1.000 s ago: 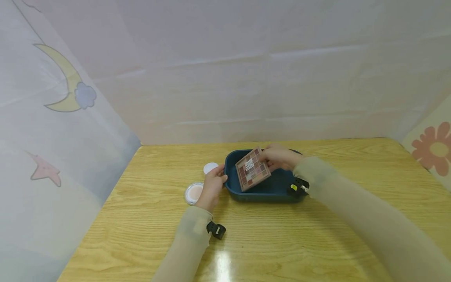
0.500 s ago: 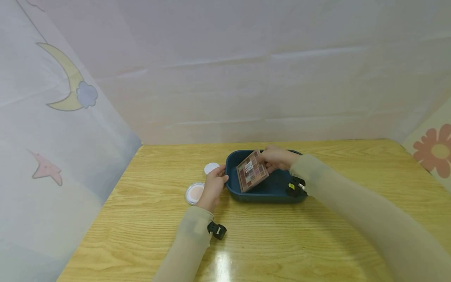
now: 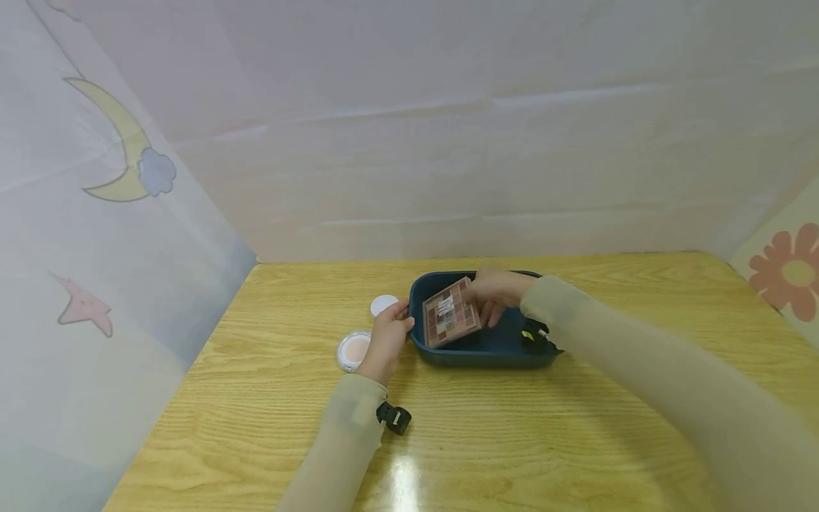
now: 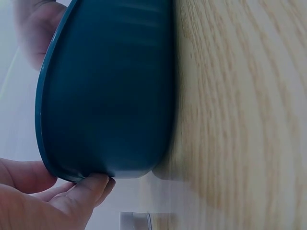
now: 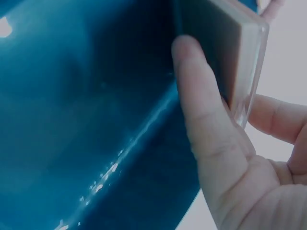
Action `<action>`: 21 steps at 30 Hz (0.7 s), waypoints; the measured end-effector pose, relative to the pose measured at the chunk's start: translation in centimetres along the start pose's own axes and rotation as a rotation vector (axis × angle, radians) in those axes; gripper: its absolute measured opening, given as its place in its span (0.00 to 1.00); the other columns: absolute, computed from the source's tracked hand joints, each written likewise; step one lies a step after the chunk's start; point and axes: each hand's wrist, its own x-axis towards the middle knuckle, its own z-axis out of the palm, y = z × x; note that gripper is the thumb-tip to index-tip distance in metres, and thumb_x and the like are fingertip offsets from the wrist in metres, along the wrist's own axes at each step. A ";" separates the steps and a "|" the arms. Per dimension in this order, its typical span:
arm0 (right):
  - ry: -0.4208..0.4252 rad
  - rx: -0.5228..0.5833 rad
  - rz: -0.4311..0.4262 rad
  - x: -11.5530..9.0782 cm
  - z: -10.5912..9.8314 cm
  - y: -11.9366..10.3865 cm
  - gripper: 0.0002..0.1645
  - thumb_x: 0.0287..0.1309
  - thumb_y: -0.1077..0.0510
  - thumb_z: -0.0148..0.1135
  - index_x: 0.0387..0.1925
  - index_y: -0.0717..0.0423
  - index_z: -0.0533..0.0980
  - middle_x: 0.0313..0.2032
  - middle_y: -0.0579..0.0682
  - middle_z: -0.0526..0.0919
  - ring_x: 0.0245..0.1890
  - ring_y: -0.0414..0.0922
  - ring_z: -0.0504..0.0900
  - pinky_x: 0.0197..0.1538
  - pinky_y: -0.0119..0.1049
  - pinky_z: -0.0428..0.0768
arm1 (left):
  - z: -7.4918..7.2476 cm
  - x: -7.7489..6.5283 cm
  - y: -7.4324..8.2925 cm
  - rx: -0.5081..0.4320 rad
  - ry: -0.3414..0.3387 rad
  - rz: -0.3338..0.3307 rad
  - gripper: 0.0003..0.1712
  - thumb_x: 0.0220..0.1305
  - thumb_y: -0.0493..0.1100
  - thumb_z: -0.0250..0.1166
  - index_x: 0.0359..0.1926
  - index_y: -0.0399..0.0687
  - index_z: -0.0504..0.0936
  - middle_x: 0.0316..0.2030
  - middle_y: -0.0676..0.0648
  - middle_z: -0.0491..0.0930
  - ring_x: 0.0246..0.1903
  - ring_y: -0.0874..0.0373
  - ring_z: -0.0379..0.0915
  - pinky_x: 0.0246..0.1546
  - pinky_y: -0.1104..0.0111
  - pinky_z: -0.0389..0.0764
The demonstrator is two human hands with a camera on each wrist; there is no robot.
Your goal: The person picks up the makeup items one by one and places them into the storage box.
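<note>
A dark blue rectangular basin (image 3: 486, 360) with rounded corners stands on the wooden table. My left hand (image 3: 387, 343) pinches the basin's left rim, with the thumb at the rim and fingers against the outer wall, as the left wrist view shows. Inside the basin, my right hand (image 3: 494, 293) holds an eyeshadow palette (image 3: 446, 320) by its right edge. The palette leans tilted toward the left end, its clear lid with white lettering facing up. In the right wrist view, the palette's side (image 5: 247, 62) lies between finger and thumb.
Left of the basin lie a round clear-rimmed compact (image 3: 350, 350), partly behind the left hand, and a white round disc (image 3: 382, 304). A pale cloth wall (image 3: 409, 178) closes off the table's (image 3: 499, 441) back edge.
The palette has moved a little left and lower in the basin and lies flatter. My right hand has shifted left with it. My left hand keeps its place on the rim.
</note>
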 end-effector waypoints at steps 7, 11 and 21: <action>-0.046 -0.139 0.060 0.7 0.3 0.7 0.17 0.69 0.58 0.48 0.41 0.69 0.78 0.28 0.61 0.85 0.25 0.49 0.85 0.27 0.40 0.83 | 0.0 0.1 -0.1 0.004 0.007 -0.008 0.27 0.70 0.26 0.46 0.69 0.28 0.60 0.65 0.31 0.65 0.65 0.41 0.62 0.62 0.54 0.68; -0.079 -0.192 0.094 0.9 0.5 0.8 0.18 0.69 0.59 0.47 0.38 0.68 0.80 0.29 0.61 0.85 0.27 0.50 0.86 0.29 0.40 0.84 | 0.0 0.1 -0.2 0.001 0.004 -0.005 0.27 0.71 0.26 0.46 0.69 0.28 0.60 0.65 0.31 0.65 0.65 0.41 0.61 0.62 0.53 0.68; -0.148 -0.240 0.236 2.0 0.9 1.6 0.19 0.70 0.58 0.46 0.43 0.70 0.77 0.30 0.64 0.84 0.29 0.54 0.85 0.34 0.46 0.84 | 0.0 0.2 -0.3 0.019 0.001 0.003 0.27 0.71 0.26 0.46 0.69 0.28 0.60 0.65 0.30 0.65 0.65 0.41 0.62 0.61 0.53 0.68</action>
